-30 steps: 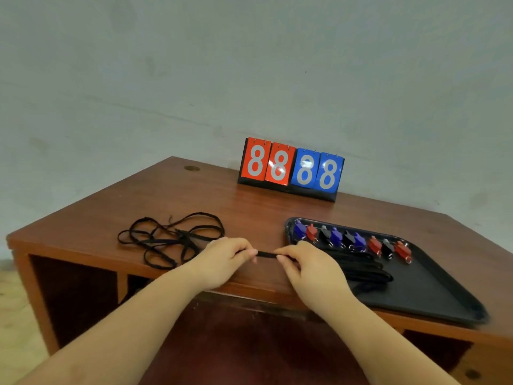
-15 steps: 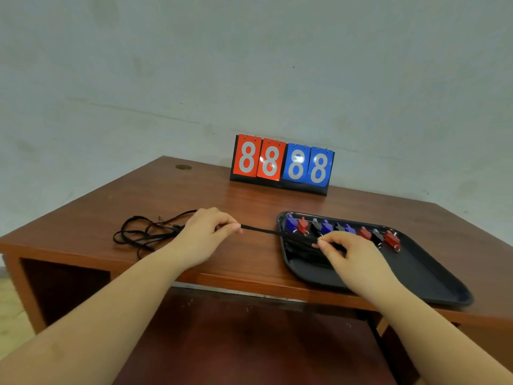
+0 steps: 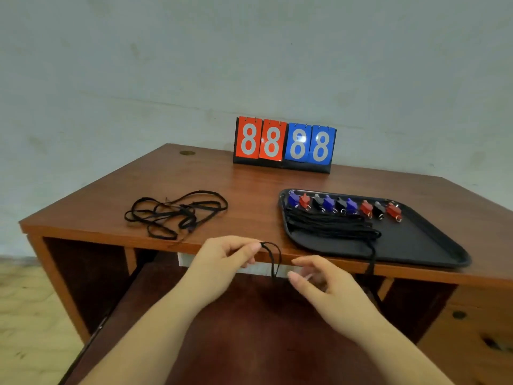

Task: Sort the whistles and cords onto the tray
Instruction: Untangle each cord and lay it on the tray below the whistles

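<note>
A black tray lies on the right of the wooden table. Along its far rim runs a row of several whistles, blue, red and black. A bundle of black cords lies on the tray in front of them, one end hanging over the table's front edge. A tangle of loose black cords rests on the table's left. My left hand pinches a folded black cord that dangles just below the table's front edge. My right hand is beside that cord, fingers spread, holding nothing.
A flip scoreboard showing 8888 in red and blue stands at the back of the table, against a pale wall. Under the table are open compartments and a drawer front at the right.
Both hands have drawn back from the tabletop to below its front edge. My right hand left the cord bundle on the tray. My left hand now holds a doubled cord hanging down.
</note>
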The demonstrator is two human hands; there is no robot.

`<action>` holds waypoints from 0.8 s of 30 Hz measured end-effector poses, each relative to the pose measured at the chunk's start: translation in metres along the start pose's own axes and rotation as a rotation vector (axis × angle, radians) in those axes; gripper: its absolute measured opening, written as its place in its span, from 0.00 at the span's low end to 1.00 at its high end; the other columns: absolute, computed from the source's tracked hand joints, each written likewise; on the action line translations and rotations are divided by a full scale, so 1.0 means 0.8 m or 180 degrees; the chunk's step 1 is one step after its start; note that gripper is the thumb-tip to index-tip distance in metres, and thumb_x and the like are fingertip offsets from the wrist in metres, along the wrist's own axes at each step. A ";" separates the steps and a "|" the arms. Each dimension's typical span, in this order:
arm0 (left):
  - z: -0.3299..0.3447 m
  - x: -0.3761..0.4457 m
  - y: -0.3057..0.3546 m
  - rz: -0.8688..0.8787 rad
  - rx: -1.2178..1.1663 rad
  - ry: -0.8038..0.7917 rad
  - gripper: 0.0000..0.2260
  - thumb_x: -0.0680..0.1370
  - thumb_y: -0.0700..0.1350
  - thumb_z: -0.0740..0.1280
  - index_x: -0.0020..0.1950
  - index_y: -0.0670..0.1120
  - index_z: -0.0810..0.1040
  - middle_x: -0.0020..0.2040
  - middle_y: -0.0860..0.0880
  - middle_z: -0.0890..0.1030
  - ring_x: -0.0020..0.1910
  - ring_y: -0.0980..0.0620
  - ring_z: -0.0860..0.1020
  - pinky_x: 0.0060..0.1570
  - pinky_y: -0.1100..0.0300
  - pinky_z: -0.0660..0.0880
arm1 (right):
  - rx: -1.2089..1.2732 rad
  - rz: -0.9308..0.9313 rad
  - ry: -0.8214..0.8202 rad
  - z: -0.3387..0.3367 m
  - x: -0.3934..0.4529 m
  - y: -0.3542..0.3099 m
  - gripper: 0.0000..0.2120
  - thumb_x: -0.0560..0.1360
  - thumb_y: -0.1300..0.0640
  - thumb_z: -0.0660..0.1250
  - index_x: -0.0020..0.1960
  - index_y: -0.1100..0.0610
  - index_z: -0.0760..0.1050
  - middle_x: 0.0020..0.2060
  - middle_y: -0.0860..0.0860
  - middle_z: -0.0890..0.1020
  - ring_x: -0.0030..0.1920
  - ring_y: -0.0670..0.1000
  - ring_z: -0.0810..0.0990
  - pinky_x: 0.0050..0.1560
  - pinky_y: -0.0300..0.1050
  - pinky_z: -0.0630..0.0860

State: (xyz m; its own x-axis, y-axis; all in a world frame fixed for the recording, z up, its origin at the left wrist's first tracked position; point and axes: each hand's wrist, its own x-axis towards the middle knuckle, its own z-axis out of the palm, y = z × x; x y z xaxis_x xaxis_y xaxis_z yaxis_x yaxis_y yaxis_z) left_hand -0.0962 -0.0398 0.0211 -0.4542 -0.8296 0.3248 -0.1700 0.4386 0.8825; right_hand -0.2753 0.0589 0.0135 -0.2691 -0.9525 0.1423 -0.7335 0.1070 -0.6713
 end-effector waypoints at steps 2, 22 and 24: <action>0.012 -0.015 -0.007 -0.0056 0.0170 -0.0418 0.06 0.77 0.46 0.66 0.47 0.55 0.82 0.34 0.59 0.81 0.37 0.68 0.77 0.40 0.77 0.69 | 0.0328 -0.0011 0.0209 0.020 -0.011 0.010 0.22 0.73 0.39 0.61 0.66 0.39 0.66 0.57 0.35 0.75 0.58 0.36 0.74 0.61 0.37 0.70; 0.078 -0.054 -0.053 -0.0665 -0.1221 -0.0268 0.06 0.74 0.40 0.69 0.46 0.49 0.83 0.35 0.52 0.83 0.37 0.61 0.79 0.38 0.68 0.73 | 0.1163 -0.0333 0.0109 0.076 -0.033 0.041 0.12 0.79 0.54 0.61 0.38 0.48 0.75 0.25 0.45 0.74 0.26 0.41 0.70 0.30 0.31 0.65; 0.080 -0.055 -0.053 -0.0739 -0.1375 -0.0271 0.06 0.74 0.41 0.68 0.45 0.51 0.84 0.36 0.51 0.83 0.39 0.59 0.79 0.42 0.65 0.73 | 0.1335 -0.0291 0.0065 0.077 -0.033 0.041 0.11 0.79 0.54 0.60 0.39 0.48 0.76 0.24 0.45 0.73 0.24 0.41 0.69 0.29 0.30 0.64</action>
State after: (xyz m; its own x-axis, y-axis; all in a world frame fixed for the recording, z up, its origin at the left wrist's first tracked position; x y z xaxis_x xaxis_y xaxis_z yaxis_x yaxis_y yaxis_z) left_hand -0.1251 0.0007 -0.0524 -0.5201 -0.8494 0.0898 0.0945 0.0473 0.9944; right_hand -0.2534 0.0703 -0.0572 -0.2301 -0.9464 0.2265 -0.4387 -0.1069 -0.8923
